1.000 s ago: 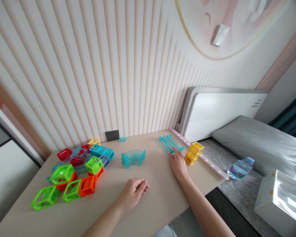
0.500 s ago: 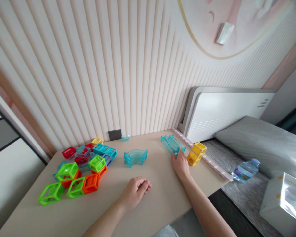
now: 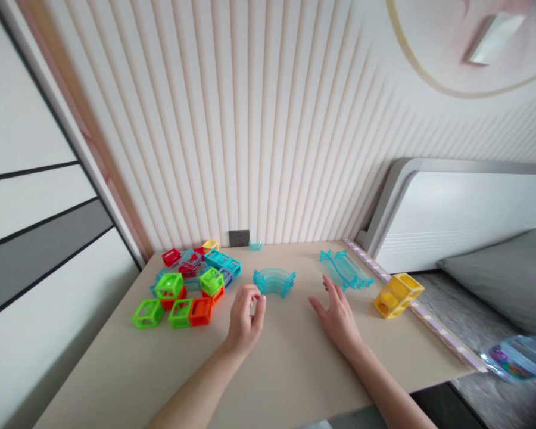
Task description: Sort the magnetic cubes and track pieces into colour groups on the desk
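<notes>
- While my left hand [image 3: 245,319] hovers just short of the stack of curved teal track pieces [image 3: 274,280], fingers loosely curled and grasping nothing, I'd say the trick is to pinch the whole stack by its near edge — not just the top piece.
- My right hand [image 3: 337,316] is flat and released on the desk [image 3: 295,369], fingertips just beside the wavy teal track pieces [image 3: 345,269], not gripping them.
- Best bet, I reckon: come in low and square, so the nested curves don't slide apart.
- Yellow block [image 3: 398,294] sits near the desk's right edge — easy to knock off, so keep the right wrist tucked in.
- Pile of coloured cube frames [image 3: 187,283] is off to the left, apart from both hands.
</notes>
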`<state>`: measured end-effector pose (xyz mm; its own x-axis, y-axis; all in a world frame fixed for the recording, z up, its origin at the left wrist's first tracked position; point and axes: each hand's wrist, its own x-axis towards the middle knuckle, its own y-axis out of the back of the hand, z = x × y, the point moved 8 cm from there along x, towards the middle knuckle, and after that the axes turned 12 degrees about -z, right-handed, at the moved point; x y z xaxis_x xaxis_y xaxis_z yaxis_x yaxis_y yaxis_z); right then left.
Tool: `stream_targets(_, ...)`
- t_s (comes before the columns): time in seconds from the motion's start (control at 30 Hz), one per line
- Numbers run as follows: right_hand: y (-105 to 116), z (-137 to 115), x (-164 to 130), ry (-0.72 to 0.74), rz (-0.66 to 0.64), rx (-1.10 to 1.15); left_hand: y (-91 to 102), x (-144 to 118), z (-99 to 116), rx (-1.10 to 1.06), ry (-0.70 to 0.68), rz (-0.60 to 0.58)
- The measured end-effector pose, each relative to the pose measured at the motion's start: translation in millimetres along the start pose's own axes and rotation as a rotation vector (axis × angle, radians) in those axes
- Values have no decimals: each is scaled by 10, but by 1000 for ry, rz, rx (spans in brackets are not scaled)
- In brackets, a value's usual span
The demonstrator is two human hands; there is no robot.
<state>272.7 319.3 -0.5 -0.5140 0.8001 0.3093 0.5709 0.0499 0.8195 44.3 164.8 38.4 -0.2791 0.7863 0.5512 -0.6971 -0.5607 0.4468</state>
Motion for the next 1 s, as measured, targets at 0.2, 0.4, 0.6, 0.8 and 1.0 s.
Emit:
stream_targets(0.2,-566,-212,300,8,-266,241,-3,58,-428,129,162,89)
stream_targets(0.4,-504,-227,337,48,-124,288,-252,8,-846,-19,324,-40)
stream_targets(0.6,321,-1033,227,275,148,245,-170,-254,-611,54,358,-145)
stream_targets(0.8,245,-2453,879,566,-176,202,710,-283,330,478,-257,-263)
stream_targets(1.0,-919,-3530,1484,828,-532,-215,1755,-77,-94,847,-85,178)
